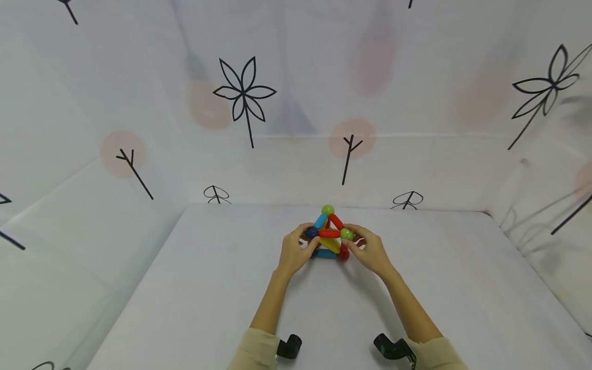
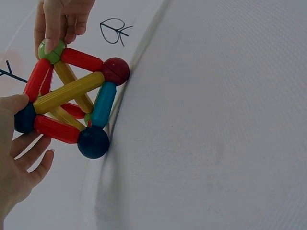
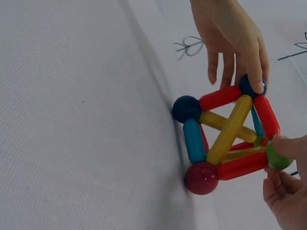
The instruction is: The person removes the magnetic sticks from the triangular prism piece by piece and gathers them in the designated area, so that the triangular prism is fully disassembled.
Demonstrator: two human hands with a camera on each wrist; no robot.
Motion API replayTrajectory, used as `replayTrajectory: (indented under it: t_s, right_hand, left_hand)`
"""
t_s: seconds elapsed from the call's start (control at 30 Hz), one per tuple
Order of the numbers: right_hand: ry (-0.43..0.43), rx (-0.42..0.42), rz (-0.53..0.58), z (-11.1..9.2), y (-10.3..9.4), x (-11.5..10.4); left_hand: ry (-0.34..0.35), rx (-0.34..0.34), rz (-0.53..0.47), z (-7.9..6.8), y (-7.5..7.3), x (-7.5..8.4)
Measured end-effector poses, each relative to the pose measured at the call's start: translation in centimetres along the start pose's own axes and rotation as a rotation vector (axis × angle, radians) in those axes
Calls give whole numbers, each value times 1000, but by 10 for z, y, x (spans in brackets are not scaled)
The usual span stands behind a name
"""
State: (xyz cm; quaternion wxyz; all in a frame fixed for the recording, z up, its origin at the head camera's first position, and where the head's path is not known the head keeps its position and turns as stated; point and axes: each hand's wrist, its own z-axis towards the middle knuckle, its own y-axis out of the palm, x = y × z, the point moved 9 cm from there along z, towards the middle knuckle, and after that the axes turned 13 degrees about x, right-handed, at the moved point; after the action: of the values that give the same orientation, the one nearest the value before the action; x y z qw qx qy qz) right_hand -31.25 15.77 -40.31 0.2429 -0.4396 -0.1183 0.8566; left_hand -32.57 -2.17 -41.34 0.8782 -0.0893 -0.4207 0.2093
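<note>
Two grips, one at either flank of a small frame of coloured plastic rods and balls (image 1: 329, 235), just below centre of the head view. Left hand (image 1: 293, 251) pinching a dark blue ball (image 2: 24, 118) at a mid-height corner, thumb laid over it, remaining fingers spread loosely beneath as a cradle. Right hand (image 1: 368, 250) pinching a green ball (image 3: 277, 154) at the opposite corner, fingertip pressed on top, other fingers curled behind. Held at the joints rather than the rods, probably because the balls are where the pieces meet and where a squeeze steadies the whole frame without pulling a rod loose.

Frame standing on the white cloth-covered surface (image 1: 222, 288), resting on a lower edge made of a teal rod (image 2: 103, 103) between a dark red ball (image 2: 115, 70) and another dark blue ball (image 2: 93, 141). Red and yellow rods (image 3: 229, 129) crossing inside as bracing. A second green ball (image 1: 327, 209) at the peak, untouched.

Beyond, white fabric walls printed with black flower and twig outlines and pale pink discs (image 1: 244, 95) across the upper frame. Beige sleeves (image 1: 252, 352) and black wrist mounts at the bottom edge.
</note>
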Motion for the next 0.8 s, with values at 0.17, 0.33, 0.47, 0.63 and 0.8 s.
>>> replayTrajectory:
  t_s: [0.17,0.33,0.47,0.63,0.8]
  right_hand:
    - [17,-1,-10,-1,1,1]
    - [8,-7,-5,-1,1,0]
    - [-8,-36,8,-2,2,-2]
    - [0,-90,19,-4,3,-5]
    - [35,-159,31,-5,5,-5]
  left_hand:
    - [-10,2,-13,0,-1,-1]
    - [5,18,-39,-1,-3,-1]
    - [70,30,-65,-4,-6,4]
    - [61,-37,-80,-6,-5,9]
    - [-10,-140,-80,-7,-2,14]
